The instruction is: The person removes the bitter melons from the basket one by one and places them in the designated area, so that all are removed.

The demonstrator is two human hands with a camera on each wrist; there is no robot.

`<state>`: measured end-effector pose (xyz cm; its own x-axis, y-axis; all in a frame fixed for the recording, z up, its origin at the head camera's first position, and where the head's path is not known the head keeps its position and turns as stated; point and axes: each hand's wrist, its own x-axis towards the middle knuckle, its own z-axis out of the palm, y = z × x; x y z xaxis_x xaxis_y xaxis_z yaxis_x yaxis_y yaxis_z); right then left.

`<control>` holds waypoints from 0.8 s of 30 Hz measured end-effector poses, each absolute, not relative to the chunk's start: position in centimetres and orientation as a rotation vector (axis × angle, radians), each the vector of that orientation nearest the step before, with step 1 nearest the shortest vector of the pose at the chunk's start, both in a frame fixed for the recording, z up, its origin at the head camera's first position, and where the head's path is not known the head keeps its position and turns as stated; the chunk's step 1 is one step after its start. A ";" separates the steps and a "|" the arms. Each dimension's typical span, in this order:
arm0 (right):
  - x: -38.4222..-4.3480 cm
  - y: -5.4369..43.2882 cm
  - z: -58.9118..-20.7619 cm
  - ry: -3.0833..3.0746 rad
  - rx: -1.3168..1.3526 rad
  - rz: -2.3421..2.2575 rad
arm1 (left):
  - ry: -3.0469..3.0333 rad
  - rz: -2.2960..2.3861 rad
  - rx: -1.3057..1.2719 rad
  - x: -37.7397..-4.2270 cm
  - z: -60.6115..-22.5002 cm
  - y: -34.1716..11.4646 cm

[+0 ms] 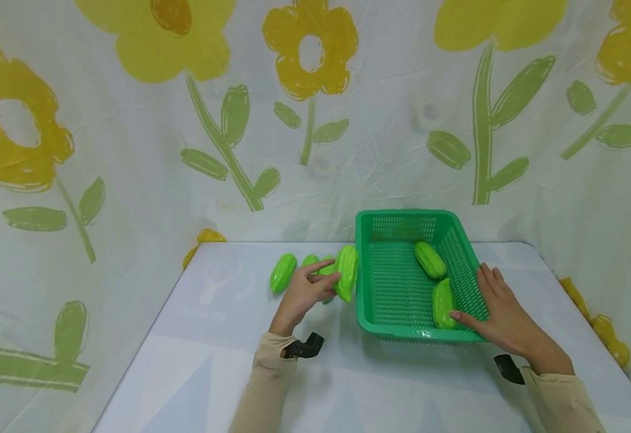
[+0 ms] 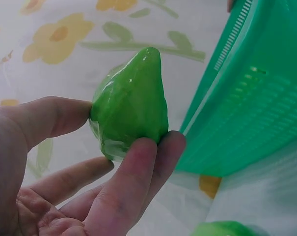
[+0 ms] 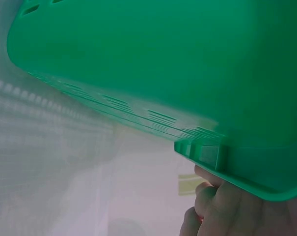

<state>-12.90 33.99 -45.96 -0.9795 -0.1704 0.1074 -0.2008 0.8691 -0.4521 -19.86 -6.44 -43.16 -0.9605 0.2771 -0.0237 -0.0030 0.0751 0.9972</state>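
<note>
My left hand (image 1: 306,294) pinches a ridged, bright green fruit with a pointed end (image 1: 347,272) between thumb and fingers, in the air just left of the green plastic basket (image 1: 366,325). In the left wrist view, the shiny fruit (image 2: 131,105) points tip up. My right hand (image 1: 510,322) holds the basket's near right corner, thumb over the rim and fingers along the outside. Two similar fruits, one farther back (image 1: 430,260) and one nearer (image 1: 444,304), lie in the basket's right half. The right wrist view shows the basket wall (image 3: 138,59) close up.
Left of the basket, more green fruits lie on the white table (image 1: 185,373). One fruit (image 1: 283,273) sits farthest left; others are partly hidden behind my left hand. A flower-patterned cloth (image 1: 380,120) hangs behind and around the table.
</note>
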 end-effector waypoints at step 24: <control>-12.7 33.8 -45.9 -2.974 0.293 0.734 | 2.171 2.025 0.125 -19.5 -43.9 -11.7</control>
<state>-12.73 33.83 -45.91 -0.9797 -0.1687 0.1079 -0.1995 0.8683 -0.4542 -19.52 -11.69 -43.92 -0.9820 0.1768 -0.0668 -0.0543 0.0745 0.9957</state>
